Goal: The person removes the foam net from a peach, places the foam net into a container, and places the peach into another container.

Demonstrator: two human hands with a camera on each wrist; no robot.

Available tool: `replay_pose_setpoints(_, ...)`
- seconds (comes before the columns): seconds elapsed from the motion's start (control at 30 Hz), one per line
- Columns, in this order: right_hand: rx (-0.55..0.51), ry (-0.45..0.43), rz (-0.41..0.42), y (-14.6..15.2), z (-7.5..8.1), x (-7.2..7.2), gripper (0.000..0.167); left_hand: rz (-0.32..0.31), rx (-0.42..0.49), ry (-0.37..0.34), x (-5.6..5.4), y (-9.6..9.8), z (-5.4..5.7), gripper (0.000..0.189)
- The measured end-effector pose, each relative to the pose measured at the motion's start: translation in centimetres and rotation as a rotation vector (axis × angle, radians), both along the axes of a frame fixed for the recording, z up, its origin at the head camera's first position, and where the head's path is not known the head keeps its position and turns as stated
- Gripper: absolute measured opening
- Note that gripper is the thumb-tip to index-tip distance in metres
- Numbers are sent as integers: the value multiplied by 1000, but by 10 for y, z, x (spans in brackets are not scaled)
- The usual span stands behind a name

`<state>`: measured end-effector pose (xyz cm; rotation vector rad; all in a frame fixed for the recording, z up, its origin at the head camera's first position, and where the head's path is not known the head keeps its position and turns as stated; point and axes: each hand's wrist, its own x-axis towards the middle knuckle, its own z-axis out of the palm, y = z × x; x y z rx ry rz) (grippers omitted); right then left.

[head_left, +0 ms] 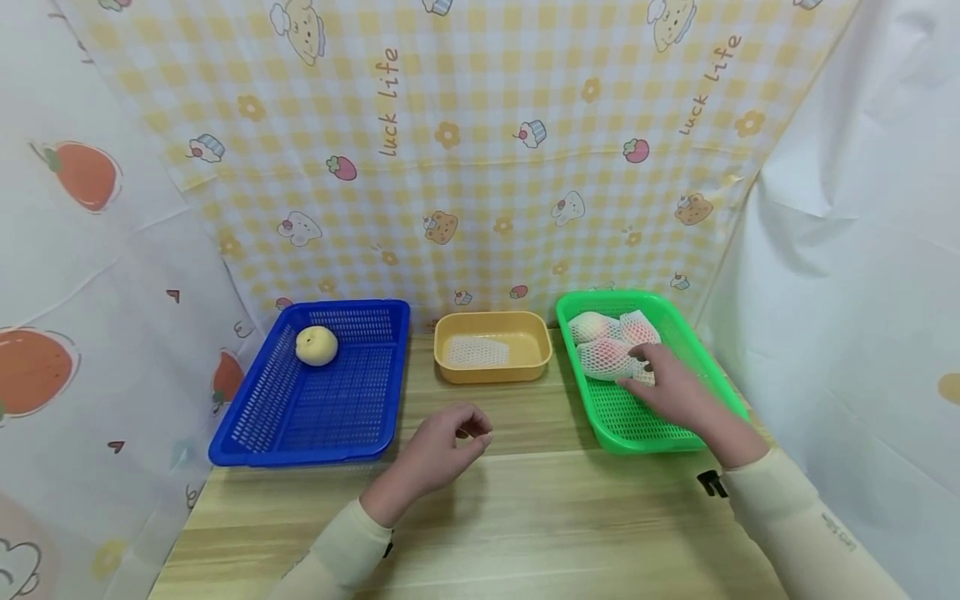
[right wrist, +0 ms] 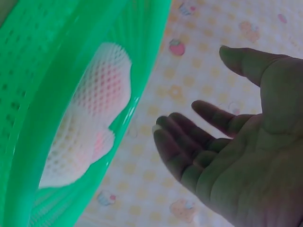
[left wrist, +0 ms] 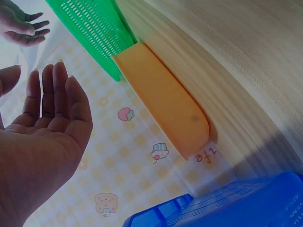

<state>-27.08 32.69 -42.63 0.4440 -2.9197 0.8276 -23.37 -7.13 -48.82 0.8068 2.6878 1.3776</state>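
Note:
My right hand [head_left: 670,387] hovers over the green basket [head_left: 611,433], its fingers loosely bent and apart. Inside lie several round fruits, perhaps peaches, in white foam nets; a netted fruit [head_left: 604,359] is just left of the fingertips. The right wrist view shows that hand [right wrist: 236,146] with nothing in its grasp, beside netted fruit [right wrist: 106,85]. My left hand [head_left: 444,446] hangs above the table in front of the tan tray [head_left: 492,376], fingers relaxed. In the left wrist view its palm [left wrist: 52,137] holds nothing.
A blue basket [head_left: 337,454] stands at the left with one bare pale-yellow fruit [head_left: 317,346] in its far left corner. A flattened white foam net [head_left: 476,352] lies in the tan tray. Patterned cloth [head_left: 480,167] hangs behind the wooden table [head_left: 525,525]; more cloth encloses both sides.

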Motion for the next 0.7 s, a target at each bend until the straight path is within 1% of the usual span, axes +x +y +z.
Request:
replay_pose_setpoints(0.13,59,-23,-44,14,0,-9,63,5,-5,10,0,0,0,5)
replay_pose_setpoints(0.27,150,-70,-79,21,4,-20,71,17,-8,19,-1,-2,0,8)
replay_pose_setpoints(0.43,247,-127,-121,28,7,-30,78,5,4,15,-1,-2,0,6)
replay_pose_setpoints(0.6,269,-158,-121,32,6,-36,80,-6,14,6,0,-1,0,9)
replay_pose_setpoints(0.7,281,-176,-108,34,6,-43,80,-6,11,2,0,-1,1,7)
